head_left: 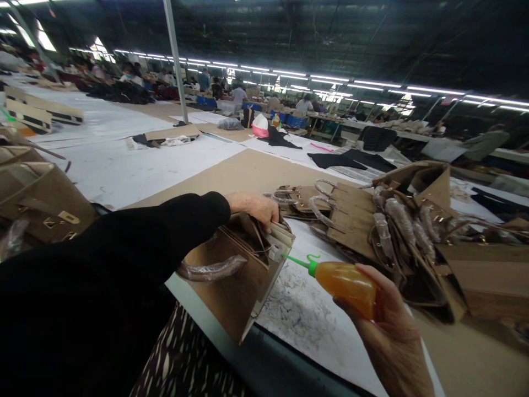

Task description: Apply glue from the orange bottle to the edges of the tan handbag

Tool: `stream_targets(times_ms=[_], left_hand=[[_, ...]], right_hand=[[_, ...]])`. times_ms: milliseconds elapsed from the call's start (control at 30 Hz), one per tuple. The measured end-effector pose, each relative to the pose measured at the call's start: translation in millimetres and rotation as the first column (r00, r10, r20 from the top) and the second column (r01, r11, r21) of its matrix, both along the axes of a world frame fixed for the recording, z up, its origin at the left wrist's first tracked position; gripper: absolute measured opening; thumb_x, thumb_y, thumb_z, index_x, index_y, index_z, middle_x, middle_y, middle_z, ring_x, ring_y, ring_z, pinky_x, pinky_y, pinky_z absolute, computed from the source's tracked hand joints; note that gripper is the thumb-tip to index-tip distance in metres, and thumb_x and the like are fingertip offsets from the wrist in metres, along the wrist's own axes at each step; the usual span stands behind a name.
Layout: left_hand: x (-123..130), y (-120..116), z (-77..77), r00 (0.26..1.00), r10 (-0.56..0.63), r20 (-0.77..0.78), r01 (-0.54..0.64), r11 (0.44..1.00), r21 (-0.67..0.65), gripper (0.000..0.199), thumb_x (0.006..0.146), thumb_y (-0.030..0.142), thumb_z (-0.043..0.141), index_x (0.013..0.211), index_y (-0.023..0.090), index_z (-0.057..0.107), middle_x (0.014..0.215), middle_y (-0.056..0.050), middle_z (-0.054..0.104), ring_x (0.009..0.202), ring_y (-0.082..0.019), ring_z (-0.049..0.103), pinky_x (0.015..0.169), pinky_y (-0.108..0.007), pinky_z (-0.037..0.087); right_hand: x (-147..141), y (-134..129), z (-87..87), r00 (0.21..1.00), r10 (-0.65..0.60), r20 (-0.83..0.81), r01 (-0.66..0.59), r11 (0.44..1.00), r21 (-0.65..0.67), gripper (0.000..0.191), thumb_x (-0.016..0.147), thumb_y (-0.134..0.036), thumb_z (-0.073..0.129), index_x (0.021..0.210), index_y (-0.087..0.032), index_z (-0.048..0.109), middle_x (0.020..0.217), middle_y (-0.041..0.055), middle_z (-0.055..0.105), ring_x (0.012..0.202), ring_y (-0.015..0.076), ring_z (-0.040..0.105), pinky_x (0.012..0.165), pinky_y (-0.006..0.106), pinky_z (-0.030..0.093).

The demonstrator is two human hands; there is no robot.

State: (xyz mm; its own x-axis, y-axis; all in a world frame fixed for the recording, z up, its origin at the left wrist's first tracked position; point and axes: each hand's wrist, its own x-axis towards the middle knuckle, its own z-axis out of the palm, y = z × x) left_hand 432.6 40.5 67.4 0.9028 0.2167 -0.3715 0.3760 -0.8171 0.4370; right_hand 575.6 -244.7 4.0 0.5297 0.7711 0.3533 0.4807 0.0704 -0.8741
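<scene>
A brown handbag (231, 286) with plastic-wrapped handles stands tilted at the table's near edge, its pale inner edge toward the right. My left hand (256, 208) grips the bag's upper rim, fingers curled over it. In my right hand (388, 325) lies a squeeze bottle (347, 284) of amber liquid, fingers wrapped round its base. The bottle's thin green nozzle points left, its tip at or very near the bag's open side edge; whether it touches I cannot tell. A small green cap hook sticks up from the nozzle's base.
Several more brown handbags (351, 215) lie piled on the right, and others (41, 204) stand at the left. White paper (306, 309) with dark smears covers the near table. Black fabric pieces (351, 160) lie farther back. A grey post (177, 60) rises behind; people sit at distant tables.
</scene>
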Motion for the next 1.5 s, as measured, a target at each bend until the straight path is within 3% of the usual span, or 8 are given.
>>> stream_targets(times_ms=[133, 667, 833, 1033, 1267, 1400, 1500], left_hand=[[-0.4, -1.7, 3.7, 0.996, -0.083, -0.029, 0.084, 0.995, 0.061, 0.014, 0.068, 0.018, 0.069, 0.081, 0.016, 0.076, 0.064, 0.003, 0.065, 0.058, -0.010, 0.049, 0.054, -0.022, 0.035], [-4.9, -9.8, 10.5, 0.997, -0.053, -0.058, 0.059, 0.994, 0.096, 0.021, 0.072, 0.018, 0.066, 0.089, 0.016, 0.076, 0.073, 0.000, 0.069, 0.063, -0.012, 0.053, 0.059, -0.023, 0.038], [-5.9, -12.2, 11.9, 0.998, -0.016, -0.061, 0.023, 0.993, 0.114, 0.018, 0.072, 0.019, 0.066, 0.086, 0.018, 0.077, 0.066, 0.002, 0.067, 0.061, -0.011, 0.052, 0.059, -0.023, 0.037], [-7.9, -19.1, 16.2, 0.998, -0.031, -0.061, 0.040, 0.986, 0.159, 0.023, 0.073, 0.017, 0.066, 0.094, 0.011, 0.075, 0.073, 0.000, 0.068, 0.064, -0.011, 0.052, 0.056, -0.022, 0.036], [-9.7, -23.3, 18.1, 0.997, -0.021, -0.081, 0.037, 0.980, 0.197, 0.022, 0.073, 0.017, 0.065, 0.092, 0.013, 0.076, 0.073, 0.000, 0.069, 0.066, -0.012, 0.053, 0.057, -0.023, 0.036], [-10.8, -28.3, 19.9, 0.997, -0.017, -0.078, 0.033, 0.978, 0.205, 0.023, 0.074, 0.017, 0.064, 0.093, 0.013, 0.075, 0.077, -0.001, 0.071, 0.067, -0.012, 0.054, 0.058, -0.022, 0.036], [-14.4, -30.2, 23.5, 0.998, -0.033, -0.059, 0.044, 0.977, 0.208, 0.021, 0.073, 0.017, 0.064, 0.092, 0.013, 0.075, 0.078, -0.001, 0.070, 0.067, -0.012, 0.054, 0.059, -0.022, 0.035]], right_hand=[[0.7, -4.1, -5.7, 0.993, 0.027, 0.115, -0.025, 1.000, -0.017, 0.049, 0.079, -0.046, 0.075, 0.121, -0.032, 0.057, 0.115, 0.0042, 0.062, 0.095, 0.0289, 0.063, 0.090, 0.040, 0.045], [-11.8, -22.3, -24.8, 0.959, 0.156, 0.238, -0.141, 0.987, -0.075, 0.041, 0.086, -0.042, 0.070, 0.123, -0.033, 0.053, 0.117, 0.0011, 0.059, 0.101, 0.0213, 0.058, 0.088, 0.022, 0.045], [-14.7, -28.5, -36.6, 0.959, 0.194, 0.205, -0.179, 0.980, -0.092, 0.043, 0.087, -0.039, 0.069, 0.126, -0.032, 0.051, 0.114, 0.0022, 0.059, 0.095, 0.0204, 0.060, 0.084, 0.022, 0.047], [-19.4, -33.8, -48.8, 0.955, 0.227, 0.190, -0.207, 0.971, -0.118, 0.043, 0.088, -0.037, 0.068, 0.127, -0.031, 0.050, 0.114, 0.0027, 0.059, 0.095, 0.0204, 0.060, 0.083, 0.022, 0.049], [-23.9, -39.5, -52.4, 0.949, 0.250, 0.194, -0.222, 0.963, -0.154, 0.040, 0.089, -0.035, 0.067, 0.125, -0.031, 0.051, 0.116, 0.0018, 0.059, 0.098, 0.0199, 0.060, 0.083, 0.020, 0.048], [-26.5, -42.9, -56.0, 0.963, 0.238, 0.124, -0.215, 0.961, -0.175, 0.044, 0.084, -0.036, 0.071, 0.123, -0.033, 0.054, 0.116, 0.0005, 0.061, 0.098, 0.0200, 0.062, 0.084, 0.020, 0.049], [-30.0, -42.2, -56.3, 0.983, 0.180, -0.027, -0.182, 0.965, -0.187, 0.045, 0.077, -0.038, 0.076, 0.118, -0.031, 0.058, 0.111, 0.0012, 0.064, 0.092, 0.0210, 0.065, 0.083, 0.023, 0.051]])
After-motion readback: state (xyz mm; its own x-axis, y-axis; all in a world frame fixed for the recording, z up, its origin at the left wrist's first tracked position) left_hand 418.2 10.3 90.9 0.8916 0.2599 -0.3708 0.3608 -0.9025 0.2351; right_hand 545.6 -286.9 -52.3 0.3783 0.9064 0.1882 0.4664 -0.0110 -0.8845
